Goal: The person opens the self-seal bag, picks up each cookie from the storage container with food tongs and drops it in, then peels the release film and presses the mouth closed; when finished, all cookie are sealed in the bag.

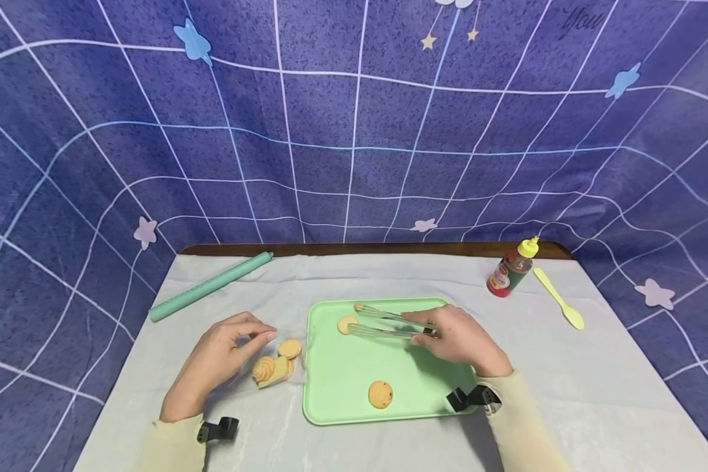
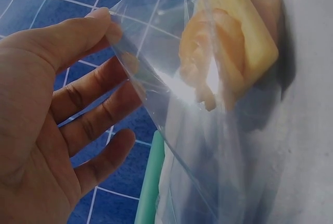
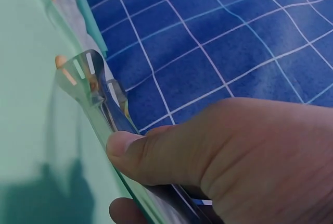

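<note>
Pinching the edge of a clear bag (image 2: 156,67) between thumb and fingertip, the left hand (image 1: 224,351) draws the film up from the cookies (image 1: 263,369) inside, probably so that it does not cling to them; its other fingers are spread loosely.

Right hand (image 1: 454,333): grips slotted metal tongs (image 1: 383,333) well back from the heads, seemingly to keep fingers off the food and let the arms spring. The arms stand apart. Their heads are at a plain round cookie (image 1: 347,324) by the tray's far left corner; whether they touch it cannot be told.

Green tray (image 1: 401,377): flat on the pale cloth (image 1: 283,449), just beside the bag, a placing that presumably keeps both within easy reach. A dark-specked cookie (image 1: 380,394) lies alone near its front edge.

Teal roll (image 1: 212,286): far left, aslant.

Yellow-capped bottle (image 1: 510,270) and yellow spoon (image 1: 559,298): far right, side by side, apparently put aside to leave the hands room.

Blue gridded curtain (image 1: 330,131): hangs behind.
</note>
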`<state>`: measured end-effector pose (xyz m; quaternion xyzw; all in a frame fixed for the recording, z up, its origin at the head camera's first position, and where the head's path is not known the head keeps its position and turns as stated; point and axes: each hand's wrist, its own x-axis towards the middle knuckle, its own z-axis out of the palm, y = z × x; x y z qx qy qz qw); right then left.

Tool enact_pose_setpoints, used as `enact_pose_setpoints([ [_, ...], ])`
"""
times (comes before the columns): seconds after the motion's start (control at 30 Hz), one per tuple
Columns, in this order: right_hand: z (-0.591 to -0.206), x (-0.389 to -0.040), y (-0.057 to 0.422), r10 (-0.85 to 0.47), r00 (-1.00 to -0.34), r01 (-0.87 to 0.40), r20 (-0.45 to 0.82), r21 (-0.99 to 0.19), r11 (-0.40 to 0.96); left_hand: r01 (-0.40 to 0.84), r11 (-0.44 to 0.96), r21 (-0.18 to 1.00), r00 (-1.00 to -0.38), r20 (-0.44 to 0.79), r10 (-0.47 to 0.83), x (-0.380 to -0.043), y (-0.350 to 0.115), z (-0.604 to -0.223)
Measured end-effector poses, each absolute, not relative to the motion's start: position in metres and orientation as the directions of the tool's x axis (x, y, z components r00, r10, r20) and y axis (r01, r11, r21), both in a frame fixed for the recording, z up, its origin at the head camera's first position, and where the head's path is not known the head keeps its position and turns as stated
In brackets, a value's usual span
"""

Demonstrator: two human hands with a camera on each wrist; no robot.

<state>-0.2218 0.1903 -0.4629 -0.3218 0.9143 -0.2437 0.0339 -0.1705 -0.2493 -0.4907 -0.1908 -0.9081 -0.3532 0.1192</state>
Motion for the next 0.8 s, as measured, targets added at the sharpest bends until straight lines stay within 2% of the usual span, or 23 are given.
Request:
enact_pose_setpoints([
  [0.3, -0.463, -0.224, 0.196, -0.583, -0.806, -0.563, 0.101, -0.435, 0.703, 0.433, 0.672, 0.601, -0.899, 0.347, 0.268, -0.171, -0.250, -0.492],
  [0.5, -0.465, -0.225, 0.193, -0.593, -0.799, -0.561, 0.096, -0.474, 0.679, 0.438, 0.670, 0.599, -0.896, 0.352, 0.271, -0.172, -0.250, -0.493],
  [0.8, -0.474, -0.226, 0.185, -0.644, -0.752, -0.618, 0.142, -0.494, 0.612, 0.440, 0.670, 0.597, -0.894, 0.363, 0.264, -0.172, -0.250, -0.493],
])
